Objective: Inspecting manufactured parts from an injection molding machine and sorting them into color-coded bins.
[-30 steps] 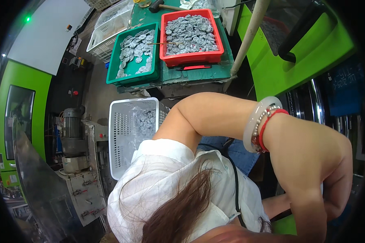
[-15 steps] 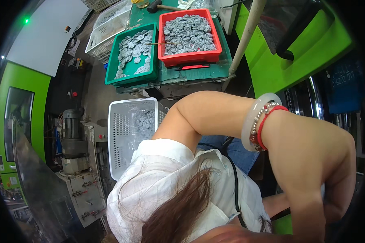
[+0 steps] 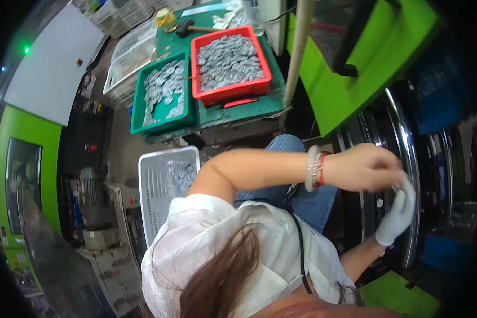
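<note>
White glove covers the right hand just left of the rod, the blurred left hand near its fingertips; whether either grasps anything cannot be determined, and hurried reaching could strike knuckles against the rod.

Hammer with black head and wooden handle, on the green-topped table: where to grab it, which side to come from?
Mid-length on the slim wooden handle, fingers closing across it from above. It lies flat, running right from the bulkier black hammer head. The red plastic bin sits close along its near side, so a low approach from there would likely hit the bin.
</note>
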A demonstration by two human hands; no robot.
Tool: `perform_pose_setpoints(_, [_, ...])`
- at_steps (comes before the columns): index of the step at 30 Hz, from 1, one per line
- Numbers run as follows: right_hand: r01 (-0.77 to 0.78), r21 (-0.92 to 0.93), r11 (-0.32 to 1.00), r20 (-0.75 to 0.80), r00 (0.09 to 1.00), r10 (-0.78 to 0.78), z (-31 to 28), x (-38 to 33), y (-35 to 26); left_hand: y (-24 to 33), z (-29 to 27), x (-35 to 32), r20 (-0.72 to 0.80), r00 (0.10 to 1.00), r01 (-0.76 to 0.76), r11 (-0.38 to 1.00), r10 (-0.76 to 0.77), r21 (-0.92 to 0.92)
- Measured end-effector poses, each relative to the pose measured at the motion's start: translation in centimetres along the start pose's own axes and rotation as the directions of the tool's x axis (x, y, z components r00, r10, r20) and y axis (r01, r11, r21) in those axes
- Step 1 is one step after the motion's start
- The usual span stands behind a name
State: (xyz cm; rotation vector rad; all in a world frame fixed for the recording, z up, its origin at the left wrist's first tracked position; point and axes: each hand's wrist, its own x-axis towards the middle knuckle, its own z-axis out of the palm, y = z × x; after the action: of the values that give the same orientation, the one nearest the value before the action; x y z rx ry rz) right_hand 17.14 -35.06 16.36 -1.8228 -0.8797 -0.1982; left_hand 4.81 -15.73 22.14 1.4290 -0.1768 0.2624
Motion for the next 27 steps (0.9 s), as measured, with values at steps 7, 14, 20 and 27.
perform_pose_setpoints(7, [0.35,-0.001,0.937,0.364,0.873,-0.325,6.3,0.4,-3.6,-7.1,-0.3,-2.0,-0.234,0.952,0.203,0.979,-0.196,0.006])
perform_pose_setpoints(14, [0.332,0.066,0.941,0.467,0.823,-0.323,7.3,0.5,-2.8,-7.7,-1.5,-2.9,-0.23,0.916,0.302,0.943,-0.328,-0.141])
perform_pose_setpoints(20, [0.211,0.157,0.965,0.415,0.872,-0.258,7.2,0.3,-1.9,-8.3,-1.4,-2.9,-0.164,0.908,0.346,0.91,-0.386,-0.228])
perform_pose_setpoints(27, [0.052,0.174,0.983,0.198,0.976,-0.086,6.5,-0.1,-1.3,-8.1,-1.6,-2.6,-0.088,0.922,0.329,0.884,-0.376,-0.332])
